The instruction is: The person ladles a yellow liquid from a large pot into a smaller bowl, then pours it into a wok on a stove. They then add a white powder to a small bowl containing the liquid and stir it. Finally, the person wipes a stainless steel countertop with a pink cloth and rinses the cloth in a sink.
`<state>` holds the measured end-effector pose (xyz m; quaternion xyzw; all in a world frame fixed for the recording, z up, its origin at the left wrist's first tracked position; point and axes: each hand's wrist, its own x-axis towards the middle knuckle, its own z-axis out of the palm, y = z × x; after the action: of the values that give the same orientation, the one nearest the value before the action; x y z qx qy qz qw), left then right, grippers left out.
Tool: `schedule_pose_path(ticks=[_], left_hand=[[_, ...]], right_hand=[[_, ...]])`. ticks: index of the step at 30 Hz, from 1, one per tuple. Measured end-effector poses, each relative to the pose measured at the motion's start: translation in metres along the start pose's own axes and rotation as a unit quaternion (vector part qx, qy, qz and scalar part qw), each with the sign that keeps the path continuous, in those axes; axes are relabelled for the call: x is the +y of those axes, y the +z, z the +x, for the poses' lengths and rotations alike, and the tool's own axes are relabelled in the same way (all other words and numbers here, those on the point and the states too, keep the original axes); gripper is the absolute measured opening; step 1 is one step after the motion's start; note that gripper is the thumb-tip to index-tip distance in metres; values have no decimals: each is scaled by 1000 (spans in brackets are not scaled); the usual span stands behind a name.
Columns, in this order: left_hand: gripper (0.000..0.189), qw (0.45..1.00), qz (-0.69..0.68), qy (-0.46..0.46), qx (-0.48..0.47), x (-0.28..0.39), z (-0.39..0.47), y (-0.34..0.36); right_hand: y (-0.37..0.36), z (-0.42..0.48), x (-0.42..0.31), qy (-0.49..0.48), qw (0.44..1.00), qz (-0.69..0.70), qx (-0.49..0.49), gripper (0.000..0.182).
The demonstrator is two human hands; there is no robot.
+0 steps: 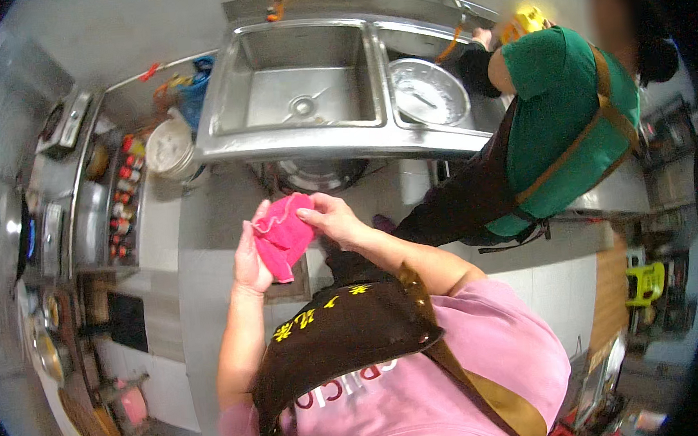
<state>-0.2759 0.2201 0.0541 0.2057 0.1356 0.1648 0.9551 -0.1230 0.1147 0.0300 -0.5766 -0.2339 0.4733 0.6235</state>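
A folded bright pink cloth (pixel 283 235) with a pale stitched edge is held up in front of my body. Along its left side, my left hand (pixel 250 256) supports it with the palm and fingers. At its upper right, my right hand (pixel 332 217) pinches the edge between thumb and fingers. Beyond the cloth stands a stainless steel sink (pixel 308 92), its left basin showing a bare bottom and a drain. A round metal bowl (pixel 429 92) with whitish contents and a dark, elongated item sits in the right basin.
A co-worker (pixel 569 121) in a green top leans over the sink at right, one hand near a yellow object (pixel 527 18). A white bucket (pixel 169 147) stands left of the sink. Bottles (pixel 125 192) line a rack farther left. Below the sink is a dark round container (pixel 321 174).
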Motion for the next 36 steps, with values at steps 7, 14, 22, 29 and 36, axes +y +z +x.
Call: schedule_pose_path(ticks=[7,14,22,29,36], left_hand=[[53,946,292,98,99,114,137,22],[53,884,398,46,240,200,272,-6],[58,853,401,-194,271,173,394,-98],[61,803,359,-265,395,140,477,-204],[54,785,334,-207,480,97,559,-267]], right_hand=[[-8,165,-71,-194,977,39,77,24],[-151,358,-50,58,963,-148,219,71],[-358,448,97,302,857,-207,363,53],[-373,525,155,339,771,-292,452,55],[-204,597,124,128,919,-364,86,41]])
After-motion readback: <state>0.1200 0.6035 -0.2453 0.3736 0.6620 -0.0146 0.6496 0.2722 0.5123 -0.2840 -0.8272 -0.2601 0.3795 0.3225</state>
